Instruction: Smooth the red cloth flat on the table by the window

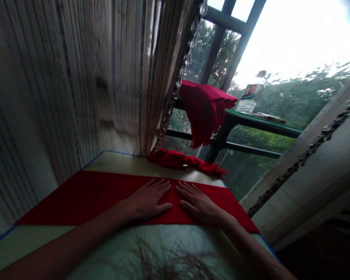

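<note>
A long red cloth (90, 194), perhaps a scarf, lies spread flat across the pale table (116, 159), reaching both side edges. My left hand (150, 200) rests palm down on it near the middle, fingers stretched forward and thumb pointing inward. Just right of it, my right hand (198, 202) also lies flat on the cloth with its fingers spread. A small gap separates the two hands. Behind the cloth, a bunched red fringed scarf (189, 162) lies along the table's far edge, touched by neither hand.
Another red fringed scarf (205, 109) hangs over the window ledge (294, 133). On that ledge stand a clear plastic bottle (247, 105) and a small flat object (268, 117). A striped sheer curtain (119, 77) hangs to the left; a pale curtain (309, 190) hangs right.
</note>
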Demonstrator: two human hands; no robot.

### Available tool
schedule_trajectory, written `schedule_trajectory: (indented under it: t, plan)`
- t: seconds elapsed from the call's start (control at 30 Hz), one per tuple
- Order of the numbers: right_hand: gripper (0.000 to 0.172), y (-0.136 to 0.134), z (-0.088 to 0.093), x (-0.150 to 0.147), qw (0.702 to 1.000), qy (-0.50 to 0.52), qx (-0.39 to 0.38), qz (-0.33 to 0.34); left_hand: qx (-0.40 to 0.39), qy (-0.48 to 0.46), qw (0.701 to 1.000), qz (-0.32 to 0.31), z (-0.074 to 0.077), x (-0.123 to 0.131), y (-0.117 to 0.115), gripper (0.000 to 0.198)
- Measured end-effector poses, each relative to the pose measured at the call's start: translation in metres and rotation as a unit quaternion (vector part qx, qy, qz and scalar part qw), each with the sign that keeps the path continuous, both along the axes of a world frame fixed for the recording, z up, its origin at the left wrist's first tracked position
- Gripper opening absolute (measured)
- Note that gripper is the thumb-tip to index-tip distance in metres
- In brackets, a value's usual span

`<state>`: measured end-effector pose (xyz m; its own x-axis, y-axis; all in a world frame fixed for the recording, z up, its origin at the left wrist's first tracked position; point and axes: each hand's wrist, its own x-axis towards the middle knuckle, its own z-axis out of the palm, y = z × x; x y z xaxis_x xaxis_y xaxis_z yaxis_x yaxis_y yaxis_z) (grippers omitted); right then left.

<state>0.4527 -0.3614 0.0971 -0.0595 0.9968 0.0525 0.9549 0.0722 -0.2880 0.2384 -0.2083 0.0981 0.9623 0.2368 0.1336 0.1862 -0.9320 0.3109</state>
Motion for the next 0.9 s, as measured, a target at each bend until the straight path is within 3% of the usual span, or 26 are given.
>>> schedule_trajectory:
  t: [0.2, 0.3, 0.5, 0.7, 0.9]
  plan:
    - [0.073, -0.012, 0.003, 0.048, 0.995, -0.022, -0.033, -0.093, -0.001, 0.067, 0.998, -0.002, 0.004, -0.005, 0.001, 0.096]
    - [0.071, -0.007, 0.005, 0.038, 0.993, -0.034, -0.016, -0.11, 0.003, 0.064, 0.998, -0.004, 0.005, -0.004, 0.0, 0.097]
    - [0.063, -0.009, 0.002, -0.009, 1.0, -0.006, -0.016, -0.006, 0.007, 0.059, 0.998, -0.01, 0.007, -0.003, -0.002, 0.099]
    - [0.074, -0.015, -0.007, 0.006, 0.999, 0.001, -0.007, -0.041, -0.002, 0.075, 0.997, -0.014, 0.015, -0.005, -0.007, 0.102]
    - [0.066, -0.017, -0.009, 0.009, 0.999, -0.001, -0.009, -0.039, -0.009, 0.085, 0.996, -0.024, 0.019, -0.005, -0.008, 0.107]
